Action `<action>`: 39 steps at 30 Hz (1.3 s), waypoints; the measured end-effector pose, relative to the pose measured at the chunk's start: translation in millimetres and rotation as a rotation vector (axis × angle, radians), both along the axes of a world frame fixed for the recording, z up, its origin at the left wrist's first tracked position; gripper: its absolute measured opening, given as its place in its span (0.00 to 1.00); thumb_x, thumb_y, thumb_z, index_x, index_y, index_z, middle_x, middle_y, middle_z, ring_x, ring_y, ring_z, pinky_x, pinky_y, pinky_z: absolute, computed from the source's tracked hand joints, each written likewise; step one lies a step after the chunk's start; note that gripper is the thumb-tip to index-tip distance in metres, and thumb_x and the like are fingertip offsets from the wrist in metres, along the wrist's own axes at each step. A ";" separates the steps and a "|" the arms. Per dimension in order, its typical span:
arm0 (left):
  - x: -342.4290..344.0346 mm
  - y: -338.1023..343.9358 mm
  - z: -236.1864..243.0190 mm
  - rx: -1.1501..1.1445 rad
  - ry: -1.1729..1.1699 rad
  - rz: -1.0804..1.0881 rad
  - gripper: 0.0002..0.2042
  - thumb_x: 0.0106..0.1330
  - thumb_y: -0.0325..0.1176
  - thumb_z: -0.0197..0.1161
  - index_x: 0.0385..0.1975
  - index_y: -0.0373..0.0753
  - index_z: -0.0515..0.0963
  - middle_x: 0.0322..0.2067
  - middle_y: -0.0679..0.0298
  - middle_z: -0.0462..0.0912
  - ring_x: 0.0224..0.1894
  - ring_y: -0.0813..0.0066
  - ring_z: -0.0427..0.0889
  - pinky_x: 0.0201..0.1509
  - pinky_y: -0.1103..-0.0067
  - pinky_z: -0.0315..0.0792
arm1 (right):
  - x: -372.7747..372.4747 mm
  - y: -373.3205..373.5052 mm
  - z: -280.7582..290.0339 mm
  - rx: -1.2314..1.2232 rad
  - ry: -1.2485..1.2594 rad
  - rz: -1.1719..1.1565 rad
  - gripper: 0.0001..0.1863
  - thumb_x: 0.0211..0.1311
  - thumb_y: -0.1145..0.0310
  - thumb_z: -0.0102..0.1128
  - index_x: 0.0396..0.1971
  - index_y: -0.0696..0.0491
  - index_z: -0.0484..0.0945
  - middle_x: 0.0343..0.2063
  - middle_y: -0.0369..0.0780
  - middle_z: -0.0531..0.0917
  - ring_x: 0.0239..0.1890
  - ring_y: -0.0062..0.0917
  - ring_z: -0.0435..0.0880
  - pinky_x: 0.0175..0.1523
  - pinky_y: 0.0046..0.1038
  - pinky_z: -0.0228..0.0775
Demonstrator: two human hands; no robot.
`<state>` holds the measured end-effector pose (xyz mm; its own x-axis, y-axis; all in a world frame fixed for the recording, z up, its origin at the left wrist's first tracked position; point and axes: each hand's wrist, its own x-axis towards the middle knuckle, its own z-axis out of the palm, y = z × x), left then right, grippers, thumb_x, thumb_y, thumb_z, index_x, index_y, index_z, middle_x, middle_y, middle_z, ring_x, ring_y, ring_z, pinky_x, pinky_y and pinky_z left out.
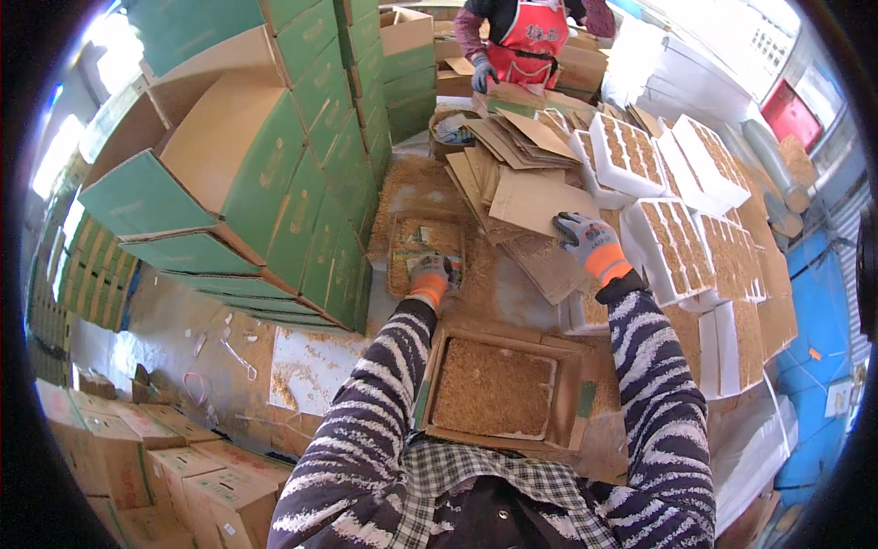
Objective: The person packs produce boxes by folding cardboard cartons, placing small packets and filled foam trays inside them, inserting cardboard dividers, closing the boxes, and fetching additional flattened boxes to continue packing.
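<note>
Two hands out, one sheet under the right

Two gloved hands reach away from you over the open box (495, 388) just in front of your body; it is full of sawdust-like fill. Your right hand (585, 240) lies flat, fingers spread wide, on a cardboard sheet (538, 201) at the near edge of the loose cardboard pile (506, 137). That sheet sits far and slightly right of the box, its long axis running left to right under your palm, so your right hand is the nearer one to it by far. Whether the fingers have curled round an edge cannot be told.

Your left hand (431, 277) rests at the near rim of a small tray (425, 247) of the same fill, straight beyond the box's left corner; the fingers look bent over the rim, but a true grip cannot be made out.

Right of you stand white foam trays (675, 245), packed in rows. Left of you rises a stack of green cartons (274, 174). At the far end another person in a red apron (526, 41) works at the pile.
</note>
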<state>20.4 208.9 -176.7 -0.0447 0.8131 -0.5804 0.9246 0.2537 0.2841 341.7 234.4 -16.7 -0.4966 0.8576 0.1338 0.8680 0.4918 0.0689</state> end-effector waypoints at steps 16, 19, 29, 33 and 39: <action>-4.7 -95.6 86.8 0.823 -1.156 0.350 0.18 0.54 0.29 0.69 0.45 0.34 0.77 0.38 0.57 0.84 0.42 0.68 0.83 0.47 0.74 0.75 | -33.2 -301.1 -35.9 -0.260 0.090 0.316 0.16 0.55 0.68 0.52 0.43 0.38 0.80 0.41 0.36 0.78 0.44 0.30 0.77 0.44 0.29 0.72; 19.0 -178.8 159.2 0.853 -0.900 -0.317 0.10 0.50 0.30 0.65 0.34 0.41 0.80 0.31 0.59 0.82 0.35 0.62 0.82 0.41 0.70 0.76 | -29.4 -304.4 -75.0 -0.514 0.114 0.318 0.18 0.54 0.67 0.57 0.46 0.39 0.79 0.41 0.40 0.78 0.46 0.33 0.77 0.47 0.30 0.72; -1.7 -244.2 137.2 0.801 -0.591 -0.547 0.23 0.54 0.26 0.57 0.54 0.43 0.74 0.53 0.54 0.75 0.57 0.55 0.71 0.62 0.67 0.64 | 16.5 -295.2 -59.3 -0.290 1.276 -0.356 0.29 0.53 0.76 0.58 0.59 0.56 0.68 0.56 0.46 0.74 0.59 0.31 0.72 0.63 0.30 0.63; -41.7 -229.8 61.1 0.436 -1.161 0.149 0.30 0.60 0.28 0.64 0.63 0.34 0.63 0.61 0.56 0.69 0.64 0.64 0.65 0.68 0.70 0.59 | 87.6 -286.9 -149.6 -0.649 1.324 -0.474 0.34 0.57 0.73 0.59 0.65 0.57 0.60 0.59 0.42 0.72 0.58 0.29 0.72 0.63 0.29 0.62; 17.0 -247.8 -49.8 0.563 -0.914 0.193 0.51 0.40 0.49 0.80 0.63 0.34 0.58 0.56 0.55 0.71 0.59 0.68 0.69 0.61 0.71 0.65 | 15.3 -302.3 -196.9 -0.932 1.383 -0.419 0.39 0.58 0.62 0.64 0.66 0.59 0.55 0.53 0.44 0.76 0.53 0.30 0.75 0.56 0.29 0.68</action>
